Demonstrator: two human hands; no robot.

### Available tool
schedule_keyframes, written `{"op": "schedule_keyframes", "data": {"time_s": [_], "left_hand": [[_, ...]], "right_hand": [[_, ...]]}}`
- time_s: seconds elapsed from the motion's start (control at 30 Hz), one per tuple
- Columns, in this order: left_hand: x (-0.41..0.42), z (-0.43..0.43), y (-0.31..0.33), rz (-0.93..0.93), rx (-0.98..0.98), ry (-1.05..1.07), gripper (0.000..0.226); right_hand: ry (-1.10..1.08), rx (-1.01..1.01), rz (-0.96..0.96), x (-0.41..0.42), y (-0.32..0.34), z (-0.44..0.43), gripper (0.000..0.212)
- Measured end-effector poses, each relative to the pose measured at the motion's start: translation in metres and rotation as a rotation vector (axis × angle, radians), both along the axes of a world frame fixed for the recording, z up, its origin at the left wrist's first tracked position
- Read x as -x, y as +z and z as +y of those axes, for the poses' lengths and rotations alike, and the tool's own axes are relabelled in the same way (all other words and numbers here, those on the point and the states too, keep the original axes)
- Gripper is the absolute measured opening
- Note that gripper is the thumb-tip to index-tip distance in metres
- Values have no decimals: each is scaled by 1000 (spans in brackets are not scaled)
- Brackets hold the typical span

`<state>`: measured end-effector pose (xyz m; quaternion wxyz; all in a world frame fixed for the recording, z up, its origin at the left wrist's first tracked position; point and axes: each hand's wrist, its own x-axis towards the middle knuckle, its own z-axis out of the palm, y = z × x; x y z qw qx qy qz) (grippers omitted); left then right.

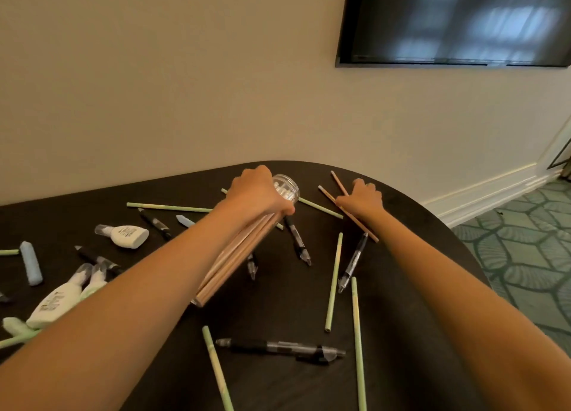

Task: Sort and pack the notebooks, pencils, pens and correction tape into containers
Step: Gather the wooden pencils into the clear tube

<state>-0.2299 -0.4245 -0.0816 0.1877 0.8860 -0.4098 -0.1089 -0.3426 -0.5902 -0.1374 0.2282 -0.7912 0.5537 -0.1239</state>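
My left hand [258,194] is closed around a bundle of tan wooden pencils [234,259] that slants back toward me, right beside a clear plastic jar [289,189] at the far side of the dark table [401,318]. My right hand [363,197] rests on two more tan pencils [346,208] lying crossed near the far right edge; its fingers are curled over them. Green pencils [333,282] and black pens [278,348] lie scattered over the table. White correction tape dispensers [126,234] lie to the left.
Blue cylinders [31,267] and more correction tapes [58,302] lie at the left edge. The table's rounded edge drops to a patterned green carpet [525,256] on the right. A wall and a dark screen [457,21] stand behind.
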Motion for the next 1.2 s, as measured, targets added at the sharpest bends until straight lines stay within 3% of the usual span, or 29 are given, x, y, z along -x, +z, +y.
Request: {"op": "schedule_keyframes", "data": {"time_s": [0.1,0.23,0.53,0.67,0.83,0.9,1.2], "left_hand": [[-3,-18,-4,25,3,-6,70],[-8,-31,-9,40,6,-25,67],[-9,-13,0,15,32,-40,65],[-3,14,13,-10,40,-23,62],[2,65,26,-22,70,46,59],[1,89,29,-43,70,79,60],[-12,222,21,-38,29,330,63]], "right_hand": [[49,29,213,-8,-8,-23,59],[112,62,293,-14,-6,-32,37],[247,180,473,-11,1,-9,37],[269,249,228,-15,27,14,23],[400,-229,-428,-19,62,87,22],[468,-303,-588,-20,62,121,19],[698,-110,-714,-49,35,263,8]]}}
